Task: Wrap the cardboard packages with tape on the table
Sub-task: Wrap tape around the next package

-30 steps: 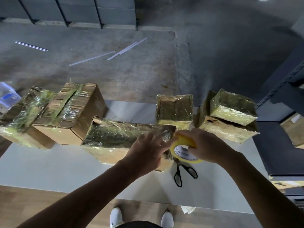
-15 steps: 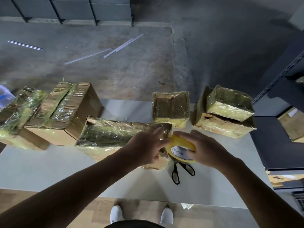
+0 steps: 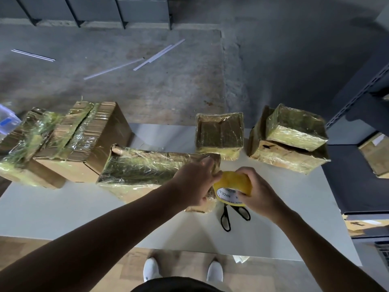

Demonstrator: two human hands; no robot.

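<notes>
A long cardboard package (image 3: 147, 169) wrapped in shiny clear tape lies across the middle of the white table (image 3: 63, 209). My left hand (image 3: 195, 182) grips its right end, fingers curled over the top corner. My right hand (image 3: 255, 189) holds a yellow tape roll (image 3: 231, 186) right beside that end, fingers curled over the roll's top. The roll's white core label faces me.
Black scissors (image 3: 228, 218) lie on the table under the roll. Taped packages stand at the left (image 3: 84, 140), (image 3: 25, 148), behind (image 3: 219, 133) and stacked at the right (image 3: 294, 127). Dark metal shelving (image 3: 362, 102) stands to the right. My white shoes show below the table edge.
The tape roll has tilted and moved slightly closer to the package's right end. Both hands stay at that end.
</notes>
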